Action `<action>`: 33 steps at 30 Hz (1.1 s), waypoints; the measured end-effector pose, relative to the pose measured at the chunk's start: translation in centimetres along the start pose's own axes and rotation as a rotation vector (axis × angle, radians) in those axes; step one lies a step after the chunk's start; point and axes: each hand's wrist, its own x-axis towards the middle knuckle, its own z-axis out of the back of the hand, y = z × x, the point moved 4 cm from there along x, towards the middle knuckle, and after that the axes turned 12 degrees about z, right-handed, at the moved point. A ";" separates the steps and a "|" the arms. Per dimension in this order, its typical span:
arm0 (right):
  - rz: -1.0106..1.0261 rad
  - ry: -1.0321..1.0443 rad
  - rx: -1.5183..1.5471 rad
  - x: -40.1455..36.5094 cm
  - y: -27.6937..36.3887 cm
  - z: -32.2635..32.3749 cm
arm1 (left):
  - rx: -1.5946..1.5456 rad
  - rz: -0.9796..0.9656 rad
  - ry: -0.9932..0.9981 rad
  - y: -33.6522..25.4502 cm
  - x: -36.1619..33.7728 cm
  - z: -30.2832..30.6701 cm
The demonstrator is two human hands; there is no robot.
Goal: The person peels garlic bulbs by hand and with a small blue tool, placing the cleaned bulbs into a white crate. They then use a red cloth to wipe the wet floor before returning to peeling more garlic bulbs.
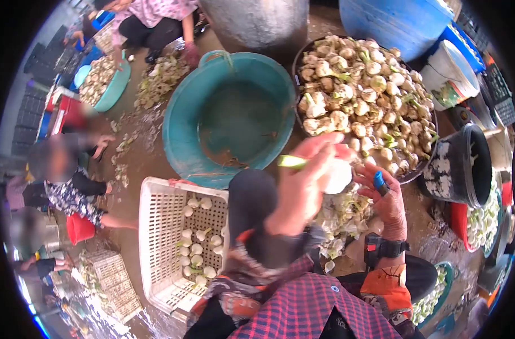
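My left hand (305, 189) is closed around a peeled white garlic bulb (339, 176), whose short green stem (292, 161) sticks out to the left. Just right of the bulb is my right hand (388, 206), its fingers apart and slightly curled, with a blue cover (380, 181) on one digit. I see nothing held in it. Beyond both hands, a wide round basin (435, 148) is heaped with unpeeled garlic bulbs (364, 93). Loose peelings (345, 217) lie on the ground below my hands.
A white plastic crate (155, 237) with several peeled bulbs stands at my left. Ahead is a teal tub (181, 121) of murky water. A black bucket (446, 169) stands at right. People work at the left; one arm (122, 221) reaches toward the crate.
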 end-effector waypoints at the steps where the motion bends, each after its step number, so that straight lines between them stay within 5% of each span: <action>1: -0.075 -0.007 -0.067 0.1 -1.1 1.0 | 0.134 -0.057 -0.009 -3.1 -1.7 1.1; 3: -0.196 -0.079 -0.175 0.6 -2.2 1.4 | 0.461 -0.156 -0.138 -8.4 -5.7 4.9; 7: -0.239 0.032 -0.189 2.2 -3.3 -0.1 | 1.094 0.246 -0.533 -11.8 -13.5 18.2; 8: -0.247 0.108 -0.200 2.9 -3.6 -1.2 | 1.193 0.192 -0.568 -11.7 -15.1 21.4; 10: -0.317 0.229 -0.140 4.4 -4.2 -4.7 | 0.768 0.199 -0.795 -12.1 -16.0 22.1; 13: -0.423 0.252 0.064 7.9 -10.8 -8.1 | 0.217 -0.062 -0.742 -11.3 -12.9 23.5; 16: -0.620 -0.015 0.148 11.3 -18.2 -10.4 | -0.152 0.105 -0.560 -7.5 -7.7 23.0; 18: -0.600 -0.094 0.320 13.7 -23.4 -10.7 | -0.263 0.204 -0.596 -5.9 -5.4 22.0; 20: -0.581 -0.113 0.020 15.7 -23.8 -12.1 | -0.226 0.125 -0.661 -6.7 -4.1 23.2; 22: -0.463 -0.199 -0.085 16.6 -17.9 -16.6 | -0.146 0.000 -0.744 -8.5 -4.0 25.4; 25: -0.212 0.001 -0.107 21.5 -13.5 -23.1 | 0.157 -0.281 -0.871 -11.8 -5.2 29.1; 28: -0.264 0.049 -0.255 25.1 -8.7 -28.8 | 0.371 -0.536 -1.167 -16.2 -6.3 26.2; 31: -0.268 0.044 -0.178 27.3 -6.0 -31.1 | -0.067 -0.309 -0.942 -16.6 -5.8 23.2; 33: -0.287 0.061 -0.138 26.8 -4.7 -30.9 | -0.312 -0.124 -0.903 -14.4 -6.0 26.8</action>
